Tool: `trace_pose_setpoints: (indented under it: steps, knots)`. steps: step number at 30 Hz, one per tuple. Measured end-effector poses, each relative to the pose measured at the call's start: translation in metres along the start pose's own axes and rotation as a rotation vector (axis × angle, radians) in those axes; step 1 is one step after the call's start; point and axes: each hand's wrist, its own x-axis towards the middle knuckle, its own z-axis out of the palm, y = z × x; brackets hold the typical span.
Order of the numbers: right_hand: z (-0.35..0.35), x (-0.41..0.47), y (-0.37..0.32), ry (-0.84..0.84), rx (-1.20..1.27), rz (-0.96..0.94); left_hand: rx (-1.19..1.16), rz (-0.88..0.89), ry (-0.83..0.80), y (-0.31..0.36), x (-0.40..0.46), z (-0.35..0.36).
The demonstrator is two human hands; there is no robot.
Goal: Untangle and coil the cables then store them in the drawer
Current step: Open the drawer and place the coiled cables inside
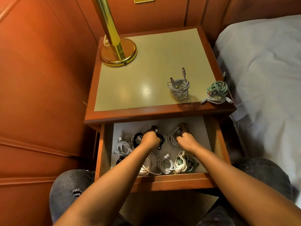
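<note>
Drawer [216, 144] is pulled open; inside it a black coil [161, 140] is gripped by the left hand [150, 138] and a white coil [173, 137] by the right hand [185, 139], fingers curled; two more coils [180, 89] are left on the nightstand [130, 82]

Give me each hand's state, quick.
Left hand: fingers curled round a black cable in the drawer.
Right hand: fingers curled round a white cable in the drawer.

bedroom, maybe hotel: my nightstand [154, 111] mid-frame, brass lamp [118, 51] upper left, bed [263, 70] right, padded wall [40, 79] left.
</note>
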Motion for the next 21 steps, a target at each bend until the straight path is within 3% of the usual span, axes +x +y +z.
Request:
trace_pose_setpoints:
  steps: [7, 14, 21]
  knots:
    - [0.0, -0.003, 0.002, -0.007, -0.07, -0.098, 0.047, 0.023, 0.004, 0.0, -0.007, -0.002]
    - [-0.015, -0.023, -0.006, 0.239, 0.009, -0.219, 0.058, 0.134, 0.216, 0.03, -0.024, -0.02]
    - [-0.058, -0.066, -0.021, 0.579, 0.226, -0.451, -0.294, 0.345, 0.306, 0.082, -0.054, -0.052]
